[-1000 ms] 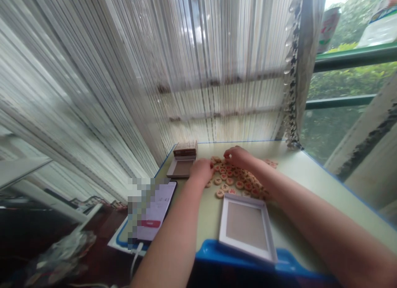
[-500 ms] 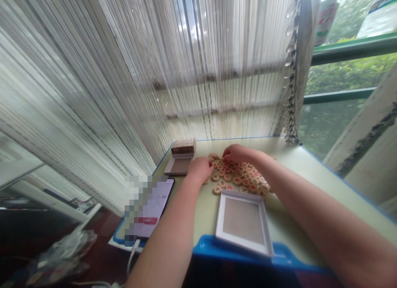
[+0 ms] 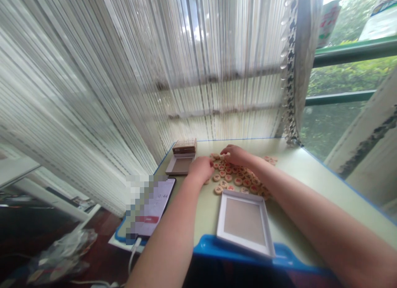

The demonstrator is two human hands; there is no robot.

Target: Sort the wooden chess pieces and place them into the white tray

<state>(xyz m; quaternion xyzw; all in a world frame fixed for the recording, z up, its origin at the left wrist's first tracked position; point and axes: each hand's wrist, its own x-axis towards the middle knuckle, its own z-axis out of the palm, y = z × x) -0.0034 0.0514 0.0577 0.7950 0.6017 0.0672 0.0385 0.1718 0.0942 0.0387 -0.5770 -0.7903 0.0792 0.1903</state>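
Observation:
Round wooden Chinese chess pieces (image 3: 238,181), marked in red or dark characters, lie in a loose spread on the table. My left hand (image 3: 201,169) rests at the left edge of the spread, its fingers curled in beside the pieces; what they hold, if anything, is hidden. Over the far side of the pieces, my right hand (image 3: 236,155) has its fingers apart above a few pieces at the back left. Its forearm covers part of the spread. A shallow white box tray (image 3: 221,217) with a grey-brown bottom stands in front of the pieces.
Behind my left hand sit another shallow tray (image 3: 169,169) and a brown patterned box (image 3: 185,146). A phone (image 3: 155,205) with a cable lies at the table's left. The pale table (image 3: 204,226) has a blue edge. A string curtain (image 3: 223,89) hangs behind it.
My right hand has lifted slightly, and its fingers have spread from the pieces at the back. More pieces show beyond the right forearm. My left hand stays nearly in place.

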